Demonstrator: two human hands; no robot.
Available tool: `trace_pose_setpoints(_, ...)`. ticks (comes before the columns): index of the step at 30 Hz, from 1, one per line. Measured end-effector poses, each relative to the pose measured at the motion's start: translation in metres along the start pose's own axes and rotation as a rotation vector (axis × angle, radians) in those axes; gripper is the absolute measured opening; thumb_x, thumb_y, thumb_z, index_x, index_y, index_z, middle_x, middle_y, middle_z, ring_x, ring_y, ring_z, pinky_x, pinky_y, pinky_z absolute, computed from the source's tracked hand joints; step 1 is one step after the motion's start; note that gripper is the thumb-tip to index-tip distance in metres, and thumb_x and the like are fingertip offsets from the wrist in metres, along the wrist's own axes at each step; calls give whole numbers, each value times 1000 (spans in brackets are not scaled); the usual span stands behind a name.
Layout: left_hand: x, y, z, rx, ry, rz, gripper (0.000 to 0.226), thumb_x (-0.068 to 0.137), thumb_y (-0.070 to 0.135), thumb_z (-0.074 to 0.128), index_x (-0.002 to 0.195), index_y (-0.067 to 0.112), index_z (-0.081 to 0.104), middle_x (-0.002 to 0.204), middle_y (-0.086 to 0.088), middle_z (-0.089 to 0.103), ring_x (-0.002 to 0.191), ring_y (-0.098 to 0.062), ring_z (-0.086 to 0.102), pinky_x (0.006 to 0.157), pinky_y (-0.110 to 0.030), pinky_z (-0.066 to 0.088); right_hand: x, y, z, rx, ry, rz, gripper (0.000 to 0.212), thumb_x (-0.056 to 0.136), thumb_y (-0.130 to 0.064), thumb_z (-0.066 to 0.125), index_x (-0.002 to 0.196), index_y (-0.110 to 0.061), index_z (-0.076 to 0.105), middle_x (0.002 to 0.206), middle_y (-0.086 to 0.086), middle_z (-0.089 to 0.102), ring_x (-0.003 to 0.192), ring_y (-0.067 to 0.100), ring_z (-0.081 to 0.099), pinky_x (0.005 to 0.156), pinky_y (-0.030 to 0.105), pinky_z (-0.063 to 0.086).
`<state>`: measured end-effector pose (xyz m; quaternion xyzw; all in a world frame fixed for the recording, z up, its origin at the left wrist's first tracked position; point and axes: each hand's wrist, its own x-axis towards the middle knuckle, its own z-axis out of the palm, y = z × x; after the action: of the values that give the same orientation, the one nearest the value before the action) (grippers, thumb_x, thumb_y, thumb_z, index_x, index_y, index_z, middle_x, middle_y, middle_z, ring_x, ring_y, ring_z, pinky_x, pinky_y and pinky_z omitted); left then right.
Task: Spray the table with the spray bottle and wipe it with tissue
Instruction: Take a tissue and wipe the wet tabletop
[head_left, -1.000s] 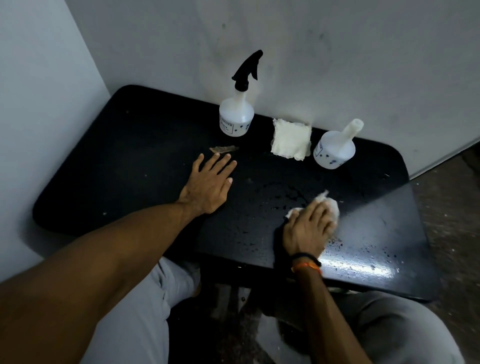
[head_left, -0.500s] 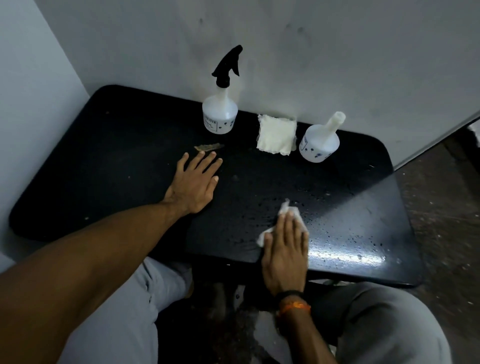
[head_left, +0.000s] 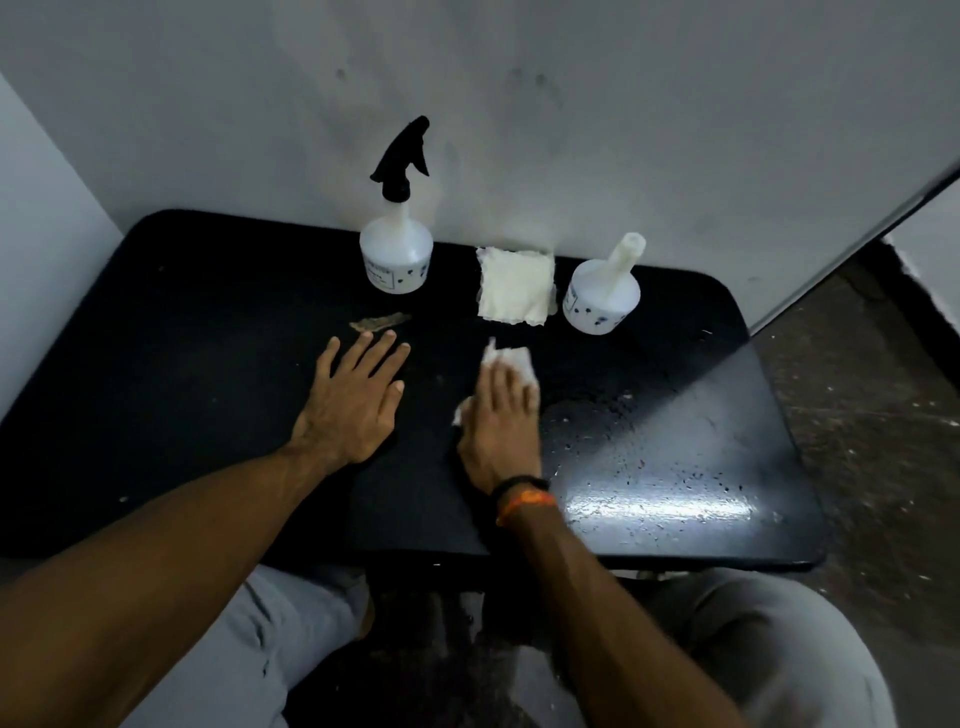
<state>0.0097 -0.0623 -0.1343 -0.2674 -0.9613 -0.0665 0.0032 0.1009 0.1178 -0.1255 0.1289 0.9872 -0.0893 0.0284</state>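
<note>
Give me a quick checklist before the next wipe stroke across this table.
1. Tissue under right hand, fingers flat on it: ok.
2. Left hand flat on table, bracing: ok.
3. Droplets on the table's right part, not yet wiped: not ok.
4. Spray bottle upright at the back, out of the path: ok.
5. Spare tissue stack at the back: ok.
6. Tissue soaked or dry: cannot tell.
</note>
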Motion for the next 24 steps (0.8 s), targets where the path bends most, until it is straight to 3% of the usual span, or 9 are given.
trace_pose_setpoints(4, -2, 1, -1, -2, 16, -5, 54, 104, 36, 28, 156, 23, 27, 165, 1, 23, 153, -21, 18, 124, -50, 7, -76, 1, 13, 85, 79, -38, 61, 102, -32, 27, 157, -9, 18, 166, 10, 13, 154, 25, 10, 124, 48, 10)
trace_pose_setpoints(9, -2, 1, -3, -12, 7, -7, 55, 104, 38, 25, 156, 24, 27, 165, 2, 22, 153, -21, 17, 124, -50, 6, -89, 71, 3, 55, 151, 358, 63, 103, -39, 23, 158, -8, 16, 166, 10, 15, 154, 23, 10, 125, 43, 4)
trace_pose_setpoints(13, -2, 2, -7, -19, 0, -7, 61, 98, 41, 18, 156, 23, 28, 165, 1, 23, 153, -21, 18, 124, -50, 5, -36, 90, -15, 54, 114, 467, 65, 105, -37, 22, 157, -2, 7, 166, 17, 9, 154, 29, 7, 124, 48, 6)
trace_pose_setpoints(15, -2, 3, -7, -11, -4, -6, 61, 99, 42, 18, 156, 23, 28, 165, 1, 24, 153, -21, 18, 124, -50, 6, -13, 75, -14, 66, 74, 399, 63, 105, -36, 19, 157, -2, 6, 165, 19, 6, 154, 32, 4, 124, 51, 2)
trace_pose_setpoints(18, -3, 3, -6, 10, -5, -6, 61, 99, 42, 17, 156, 23, 28, 164, 1, 24, 153, -21, 19, 124, -50, 8, -4, 29, -5, 46, 53, 155, 62, 104, -31, 23, 157, -2, 6, 165, 20, 5, 154, 33, 2, 124, 50, -1)
trace_pose_setpoints(24, -1, 2, -2, 27, -13, -7, 59, 100, 41, 18, 156, 24, 26, 165, 1, 23, 152, -21, 19, 123, -52, 9, -87, -39, 21, 91, 42, -226, 63, 98, -26, 27, 154, 0, 22, 164, 17, 16, 154, 30, 7, 122, 51, 9)
